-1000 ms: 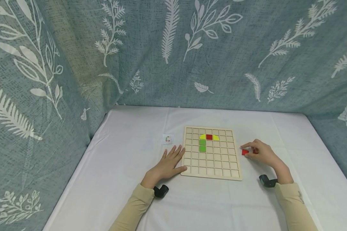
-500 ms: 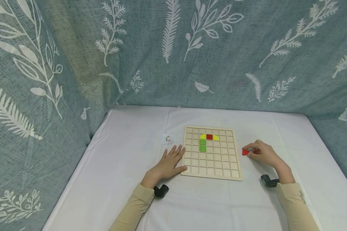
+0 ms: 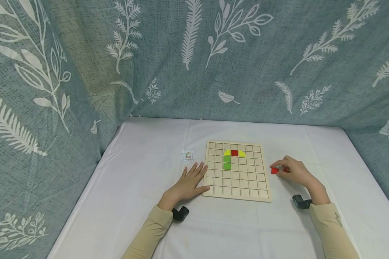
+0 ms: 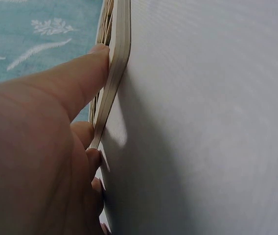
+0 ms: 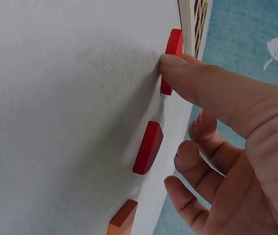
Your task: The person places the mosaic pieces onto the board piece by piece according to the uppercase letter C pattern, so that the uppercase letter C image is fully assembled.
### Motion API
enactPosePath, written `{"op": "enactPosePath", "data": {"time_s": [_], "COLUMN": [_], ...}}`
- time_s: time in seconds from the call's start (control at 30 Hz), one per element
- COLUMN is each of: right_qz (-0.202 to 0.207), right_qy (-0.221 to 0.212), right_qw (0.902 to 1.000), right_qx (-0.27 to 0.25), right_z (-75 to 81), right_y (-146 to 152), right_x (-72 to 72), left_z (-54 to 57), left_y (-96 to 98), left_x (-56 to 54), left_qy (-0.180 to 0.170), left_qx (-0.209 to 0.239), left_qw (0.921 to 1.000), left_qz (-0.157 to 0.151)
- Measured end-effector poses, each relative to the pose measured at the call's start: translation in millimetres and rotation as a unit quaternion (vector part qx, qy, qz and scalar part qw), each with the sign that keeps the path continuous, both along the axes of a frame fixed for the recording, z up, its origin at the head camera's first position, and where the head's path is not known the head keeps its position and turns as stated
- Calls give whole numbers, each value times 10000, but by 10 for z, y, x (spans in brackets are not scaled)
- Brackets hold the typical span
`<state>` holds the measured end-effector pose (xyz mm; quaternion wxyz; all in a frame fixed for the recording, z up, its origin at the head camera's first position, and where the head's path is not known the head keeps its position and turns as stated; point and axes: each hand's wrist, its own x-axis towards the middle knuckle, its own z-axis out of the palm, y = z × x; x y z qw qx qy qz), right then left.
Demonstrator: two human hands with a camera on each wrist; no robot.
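My right hand point(image 3: 293, 172) pinches a bright red tile point(image 3: 274, 171) between thumb and forefinger, just right of the wooden grid board point(image 3: 217, 193). The tile stands close to the white cloth in the right wrist view, with the thumb over its near edge. Under the hand lies a darker red tile point(image 5: 149, 148), and an orange tile point(image 5: 123, 218) is partly cut off by that view's edge. My left hand point(image 3: 187, 183) lies with fingers spread at the board's left edge, its thumb and fingertips touching the rim.
On the board sit two yellow rounded tiles point(image 3: 242, 154), a red square tile point(image 3: 235, 153) and two green square tiles point(image 3: 227, 166). A small pattern card point(image 3: 188, 155) lies left of the board. Patterned curtains point(image 3: 168, 61) rise behind the white-covered table point(image 3: 233, 230).
The red tile has turned slightly in my right fingers, its lower edge now looking rounded. The right hand shifted a little right, then slightly back. My left hand has stayed put.
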<state>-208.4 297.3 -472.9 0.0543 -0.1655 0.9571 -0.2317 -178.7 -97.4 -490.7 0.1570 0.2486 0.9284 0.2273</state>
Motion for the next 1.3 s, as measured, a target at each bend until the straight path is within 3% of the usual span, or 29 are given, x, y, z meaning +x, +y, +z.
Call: {"op": "enactPosePath", "data": {"time_s": [0.77,1.13,1.3], "right_qz": [-162,59,105], "right_qy": [436,753,624], "right_qw": [9989,9965,9970], "right_qx": [-54,-354,-443], "right_z": [22,9,-3], "right_y": [-200,-395,-532], "right_x": [-14,-41,-68], "left_z": [6,18,32], "left_y": [-6,4,3], "left_x": [7,3,6], "left_qy": [-33,-21,-27], "left_qx": [62,4,21], "left_qw": [10000,10000,10000], "left_qz": [-11,-5,-3]}}
